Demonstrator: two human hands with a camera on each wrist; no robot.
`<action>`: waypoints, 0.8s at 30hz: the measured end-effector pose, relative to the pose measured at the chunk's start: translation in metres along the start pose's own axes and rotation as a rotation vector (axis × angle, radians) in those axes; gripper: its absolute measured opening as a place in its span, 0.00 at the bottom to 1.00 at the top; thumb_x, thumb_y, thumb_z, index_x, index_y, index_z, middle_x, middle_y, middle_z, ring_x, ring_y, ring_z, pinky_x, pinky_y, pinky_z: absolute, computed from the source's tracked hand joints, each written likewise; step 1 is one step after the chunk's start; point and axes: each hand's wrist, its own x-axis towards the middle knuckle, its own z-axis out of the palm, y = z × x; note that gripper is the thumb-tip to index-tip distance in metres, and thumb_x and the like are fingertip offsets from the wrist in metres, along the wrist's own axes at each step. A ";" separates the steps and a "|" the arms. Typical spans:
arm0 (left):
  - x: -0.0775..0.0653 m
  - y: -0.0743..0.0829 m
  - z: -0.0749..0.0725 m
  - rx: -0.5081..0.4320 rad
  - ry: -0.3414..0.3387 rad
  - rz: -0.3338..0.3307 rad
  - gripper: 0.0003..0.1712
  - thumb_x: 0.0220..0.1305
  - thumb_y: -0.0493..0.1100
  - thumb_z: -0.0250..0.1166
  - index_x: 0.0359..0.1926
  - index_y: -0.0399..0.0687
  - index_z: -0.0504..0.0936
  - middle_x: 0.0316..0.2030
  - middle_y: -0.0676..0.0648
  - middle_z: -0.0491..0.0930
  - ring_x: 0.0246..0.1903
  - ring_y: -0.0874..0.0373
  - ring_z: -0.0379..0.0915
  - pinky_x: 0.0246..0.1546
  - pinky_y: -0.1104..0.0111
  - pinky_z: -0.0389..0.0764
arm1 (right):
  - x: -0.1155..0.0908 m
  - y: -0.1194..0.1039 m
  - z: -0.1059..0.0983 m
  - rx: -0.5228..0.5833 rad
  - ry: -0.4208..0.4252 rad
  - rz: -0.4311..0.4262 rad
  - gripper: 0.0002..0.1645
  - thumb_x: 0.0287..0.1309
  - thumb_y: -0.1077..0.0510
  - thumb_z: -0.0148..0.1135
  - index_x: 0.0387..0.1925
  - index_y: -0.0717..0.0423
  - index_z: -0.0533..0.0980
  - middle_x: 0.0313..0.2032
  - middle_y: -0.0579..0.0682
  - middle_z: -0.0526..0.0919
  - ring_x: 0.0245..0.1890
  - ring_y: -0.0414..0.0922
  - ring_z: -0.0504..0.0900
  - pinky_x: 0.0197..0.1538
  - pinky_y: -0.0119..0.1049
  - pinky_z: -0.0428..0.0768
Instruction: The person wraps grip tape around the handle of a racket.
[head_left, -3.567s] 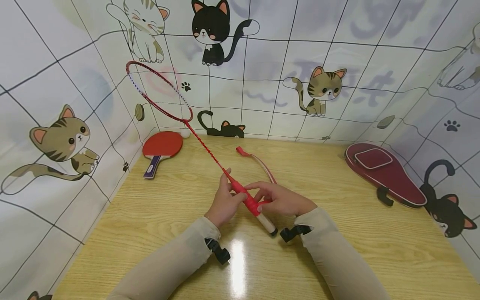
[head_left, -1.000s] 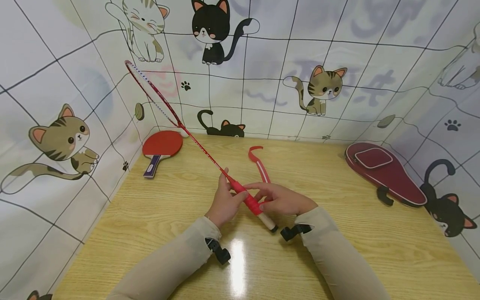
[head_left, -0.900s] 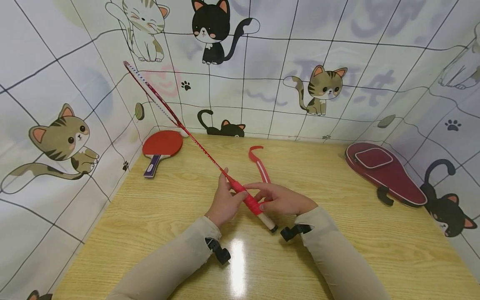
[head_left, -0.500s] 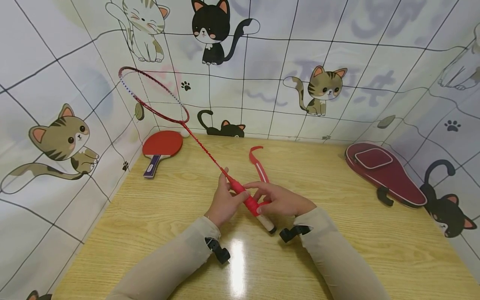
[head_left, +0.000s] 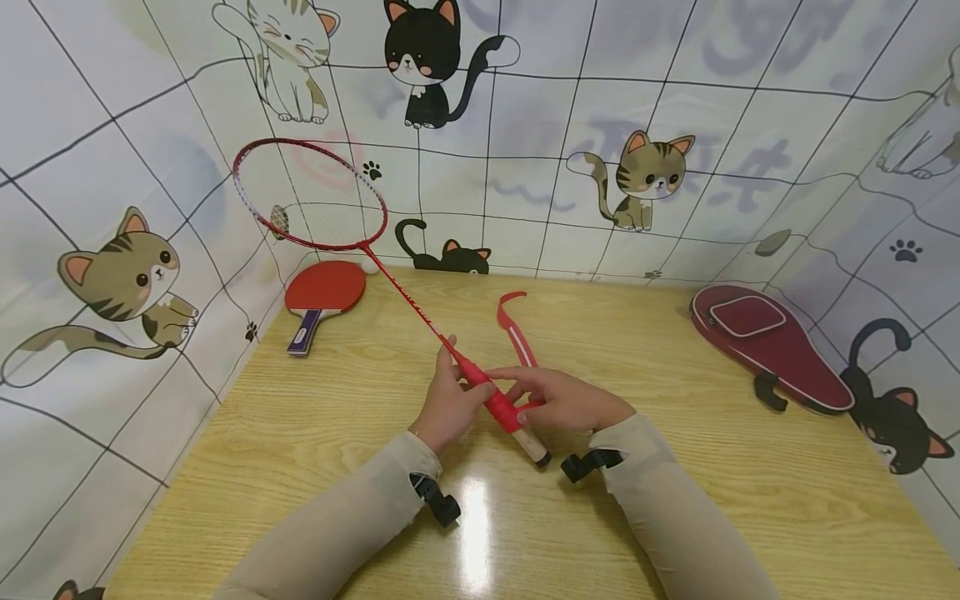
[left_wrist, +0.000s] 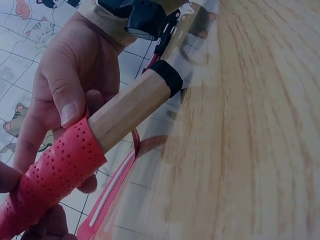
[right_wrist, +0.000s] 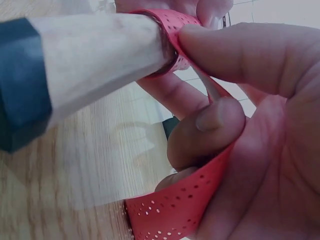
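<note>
A red badminton racket [head_left: 408, 298] slants across the head view, its head up at the left and its handle toward me. Red perforated grip tape [left_wrist: 60, 170] wraps the upper handle; the butt end [left_wrist: 130, 110] is bare wood with a dark cap. My left hand [head_left: 450, 404] grips the taped part between thumb and fingers. At the lower edge of the wrap, my right hand [head_left: 577, 400] pinches the tape, thumb against the handle. The tape strip [right_wrist: 175, 210] runs round the right fingers, and its loose tail [head_left: 512, 321] lies beyond that hand.
A red table tennis bat [head_left: 326, 286] lies at the back left of the wooden table [head_left: 615, 333], with a white ball [head_left: 370, 266] beside it. A dark red racket case [head_left: 772, 346] is at the right. Cat-printed walls stand close behind and at the sides.
The racket has turned about its long axis: its head was nearly edge-on a second ago and now shows a wide oval. The tape's tail has shifted since the oldest frame. Both hands stay in place.
</note>
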 end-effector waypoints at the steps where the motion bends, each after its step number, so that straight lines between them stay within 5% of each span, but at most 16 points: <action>1: 0.000 0.000 0.000 -0.005 -0.001 0.002 0.56 0.68 0.38 0.68 0.84 0.59 0.42 0.57 0.39 0.78 0.47 0.47 0.81 0.44 0.63 0.82 | 0.000 0.000 0.000 0.007 -0.005 -0.002 0.45 0.70 0.62 0.66 0.79 0.27 0.62 0.55 0.47 0.86 0.40 0.49 0.89 0.46 0.40 0.84; 4: 0.001 0.000 0.000 -0.012 -0.001 0.007 0.56 0.67 0.37 0.67 0.84 0.58 0.42 0.59 0.38 0.78 0.48 0.47 0.81 0.45 0.63 0.83 | 0.000 0.001 0.000 0.026 -0.015 -0.004 0.44 0.71 0.63 0.64 0.80 0.30 0.62 0.55 0.47 0.87 0.45 0.48 0.89 0.49 0.40 0.83; 11: 0.001 0.000 -0.001 0.000 0.001 0.016 0.56 0.65 0.38 0.67 0.84 0.57 0.42 0.58 0.37 0.78 0.46 0.47 0.80 0.45 0.64 0.82 | 0.002 0.002 0.002 0.023 0.016 0.016 0.45 0.68 0.62 0.67 0.78 0.27 0.63 0.52 0.47 0.86 0.36 0.49 0.88 0.47 0.44 0.85; 24: -0.001 0.000 -0.002 0.039 -0.025 0.031 0.59 0.67 0.40 0.71 0.85 0.58 0.40 0.55 0.40 0.80 0.44 0.49 0.82 0.41 0.64 0.81 | 0.003 0.003 0.004 0.002 0.035 0.028 0.45 0.66 0.61 0.70 0.77 0.31 0.64 0.50 0.48 0.84 0.41 0.49 0.87 0.50 0.45 0.84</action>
